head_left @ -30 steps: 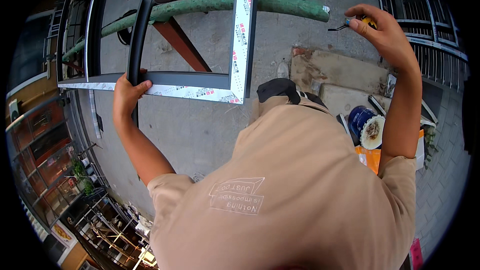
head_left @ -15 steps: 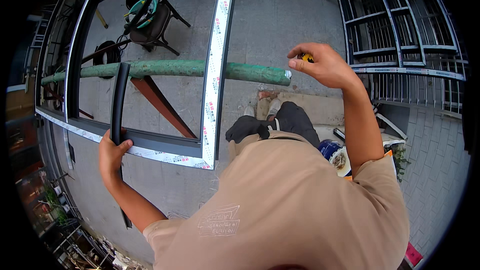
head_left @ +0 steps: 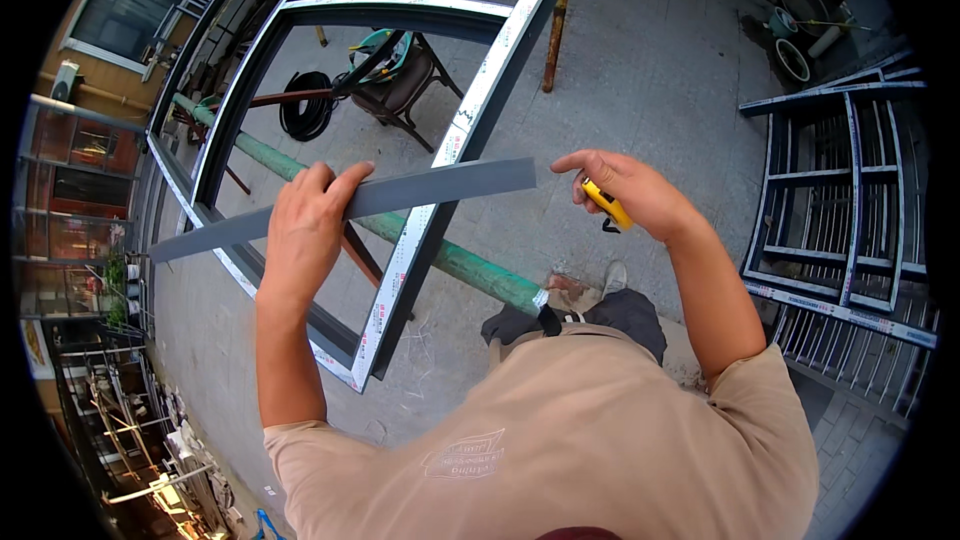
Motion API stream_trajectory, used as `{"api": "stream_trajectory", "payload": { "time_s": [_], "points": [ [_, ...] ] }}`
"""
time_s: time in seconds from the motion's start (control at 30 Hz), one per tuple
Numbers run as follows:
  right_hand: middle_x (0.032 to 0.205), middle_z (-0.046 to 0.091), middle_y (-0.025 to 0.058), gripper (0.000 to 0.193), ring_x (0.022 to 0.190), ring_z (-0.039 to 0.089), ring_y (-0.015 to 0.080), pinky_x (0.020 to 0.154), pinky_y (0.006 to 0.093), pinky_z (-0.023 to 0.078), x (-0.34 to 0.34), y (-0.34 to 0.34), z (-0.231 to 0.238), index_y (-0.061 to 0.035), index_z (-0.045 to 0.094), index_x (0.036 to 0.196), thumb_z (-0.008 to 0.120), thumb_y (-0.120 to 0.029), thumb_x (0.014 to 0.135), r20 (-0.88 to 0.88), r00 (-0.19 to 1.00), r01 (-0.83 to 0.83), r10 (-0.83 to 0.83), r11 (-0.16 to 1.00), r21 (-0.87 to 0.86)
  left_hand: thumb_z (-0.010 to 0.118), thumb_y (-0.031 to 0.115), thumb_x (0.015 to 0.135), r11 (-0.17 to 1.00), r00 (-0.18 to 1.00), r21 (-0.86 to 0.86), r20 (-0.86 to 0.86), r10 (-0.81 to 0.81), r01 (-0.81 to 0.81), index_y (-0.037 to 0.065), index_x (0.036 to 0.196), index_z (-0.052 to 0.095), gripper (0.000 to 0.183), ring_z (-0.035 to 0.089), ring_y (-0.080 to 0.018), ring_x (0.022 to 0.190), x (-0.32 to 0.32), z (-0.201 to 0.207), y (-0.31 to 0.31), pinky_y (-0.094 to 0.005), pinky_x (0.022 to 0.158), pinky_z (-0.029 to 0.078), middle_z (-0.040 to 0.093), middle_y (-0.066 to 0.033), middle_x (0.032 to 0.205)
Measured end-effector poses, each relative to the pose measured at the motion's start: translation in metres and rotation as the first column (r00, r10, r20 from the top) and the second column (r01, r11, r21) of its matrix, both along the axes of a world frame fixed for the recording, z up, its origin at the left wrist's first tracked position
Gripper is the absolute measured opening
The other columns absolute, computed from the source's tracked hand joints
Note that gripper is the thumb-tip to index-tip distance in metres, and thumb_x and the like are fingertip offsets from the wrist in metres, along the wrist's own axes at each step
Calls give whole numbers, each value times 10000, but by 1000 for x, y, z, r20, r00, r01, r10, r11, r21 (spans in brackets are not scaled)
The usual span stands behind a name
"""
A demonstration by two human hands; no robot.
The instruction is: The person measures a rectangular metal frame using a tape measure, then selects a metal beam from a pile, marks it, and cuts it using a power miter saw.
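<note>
A long dark grey strip (head_left: 440,183) is gripped near its middle by my left hand (head_left: 303,240). It slants across my front, its right end raised and passing above one side of a large window frame (head_left: 468,135). That frame is dark with white printed film, and it rests over a green pole (head_left: 485,275). Curled fingers of my right hand (head_left: 645,198) hold a yellow tape measure (head_left: 607,203) against the palm. The right index finger points out towards the strip's near end, with a small gap between them.
Inside the frame's outline stand a chair (head_left: 400,95) carrying a turquoise basin and a black coil (head_left: 305,105) on the floor. More film-covered frames (head_left: 850,200) lie stacked at right. Pots (head_left: 792,60) stand at the far right, and scrap pieces (head_left: 165,470) lie at lower left.
My left hand has lifted the strip off the frame and swung it from upright to nearly level. My right hand has shifted down slightly. The view has turned, showing more of the yard.
</note>
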State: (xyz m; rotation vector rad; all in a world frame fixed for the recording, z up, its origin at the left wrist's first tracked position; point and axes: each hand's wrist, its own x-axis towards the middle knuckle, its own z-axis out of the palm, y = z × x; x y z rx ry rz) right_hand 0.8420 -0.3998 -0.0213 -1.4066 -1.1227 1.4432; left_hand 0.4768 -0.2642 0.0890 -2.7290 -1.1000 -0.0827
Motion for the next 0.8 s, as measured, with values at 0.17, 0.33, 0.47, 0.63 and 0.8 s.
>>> {"api": "stream_trajectory", "payload": {
  "time_s": [0.17, 0.33, 0.47, 0.63, 0.8],
  "points": [
    [981, 684, 73, 805, 896, 633, 194, 825, 357, 534, 73, -4, 5, -27, 752, 1304, 492, -742, 1040, -5, 990, -138, 138, 984, -109, 664, -21, 925, 993, 993, -33, -22, -114, 113, 331, 1329, 737, 541, 574, -240, 952, 107, -12, -13, -395, 854, 488, 539, -50, 950],
    [940, 668, 130, 627, 844, 637, 287, 766, 410, 518, 142, -14, 7, 18, 776, 1069, 723, -598, 964, 386, 838, -481, 386, 856, 189, 709, -20, 874, 953, 948, 64, 102, -301, 296, 353, 1343, 712, 599, 586, -258, 1006, 174, -12, 0, -423, 924, 502, 582, -43, 1020],
    [869, 618, 181, 450, 785, 617, 327, 698, 453, 484, 136, -8, 32, 41, 697, 851, 784, -392, 939, 550, 782, -482, 293, 844, 235, 700, -37, 844, 973, 969, 201, 195, -152, 113, 305, 1368, 698, 626, 595, -285, 1198, 200, -18, 15, -444, 1149, 427, 605, -76, 1166],
    [832, 630, 193, 410, 750, 632, 394, 694, 504, 499, 114, 27, 28, 28, 701, 820, 746, -361, 943, 618, 772, -399, 150, 871, 287, 598, -67, 856, 868, 350, -156, 871, 346, -471, 71, 1670, 321, 870, 552, -367, 1357, 193, -92, 75, -559, 1228, 361, 537, -183, 1398],
    [866, 658, 181, 392, 791, 666, 394, 736, 505, 541, 105, 80, 29, 9, 717, 819, 789, -362, 919, 774, 632, -436, 36, 842, 317, 665, 80, 1024, 618, -279, -761, 561, 780, 199, 21, 1667, 271, 757, 677, -235, 1088, 210, -83, 132, -460, 905, 602, 631, -133, 1334]
  ]
}}
